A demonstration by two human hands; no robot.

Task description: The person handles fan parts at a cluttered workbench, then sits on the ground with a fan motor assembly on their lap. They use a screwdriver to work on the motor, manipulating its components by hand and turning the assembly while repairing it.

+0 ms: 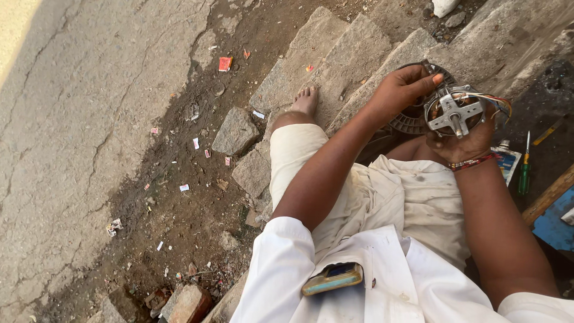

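While the person sits on the stone steps [335,54] with one bare foot [306,99] planted far on a slab, both hands work up at the far right. Road [72,119] fills the left, cracked and littered; a dirt strip with loose stones [236,130] runs between it and the steps. Cream cloth covers the lap [382,197], a white shirt sits near, and a phone [333,278] pokes out of its pocket.

Right hand [463,142] cups the motor [454,110] from below, fingers wrapped on the housing, shaft and metal bracket facing up, coloured wires trailing right. Left hand [402,88] comes over the top, fingertips pinching the motor's far rim beside a dark round fan grille [412,122] that sits just behind. Hands close together, both clamped on the motor.

Doing this well, I'd judge: keep the lower palm steady as the cradle, let the upper fingers do the turning or prying, stay off the wires.

Room is tight on the right: a green screwdriver [525,170] and a tube [506,160] lie just beside the right wrist, a wooden bar and a blue board [553,224] beyond them. The step edge drops off left of the knee; the open space is over the lap.
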